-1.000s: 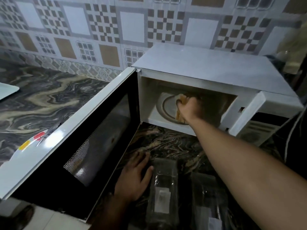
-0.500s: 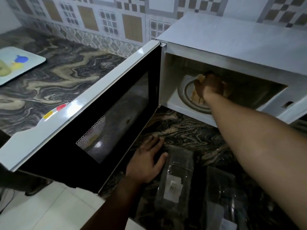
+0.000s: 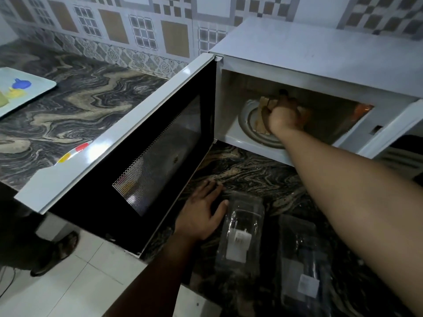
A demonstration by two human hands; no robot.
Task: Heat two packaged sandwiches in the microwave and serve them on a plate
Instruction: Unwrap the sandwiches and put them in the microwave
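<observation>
Around the right hand [image 3: 283, 115]: white microwave [image 3: 320, 49], door [image 3: 128, 143] swung wide open to the hand's left. Right arm is stretched forward through the opening, wrist inside the cavity, back of hand facing up. Fingers are curled down onto the sandwiches [image 3: 263, 108], gripping them (fingertips hidden behind the knuckles). Sandwiches sit on the glass turntable [image 3: 246, 120], directly under and just left of that hand.

Left hand [image 3: 201, 216] lies flat on the marbled countertop [image 3: 68, 110], below the door's lower edge, fingers straight and spread, holding nothing. Thumb touches or nearly touches a clear plastic package [image 3: 242, 232] just to its right; a second clear package [image 3: 302, 266] lies further right, under the right forearm. Plate [image 3: 34, 88] with a blue and yellow print is well off to the left of both hands, on the countertop.
</observation>
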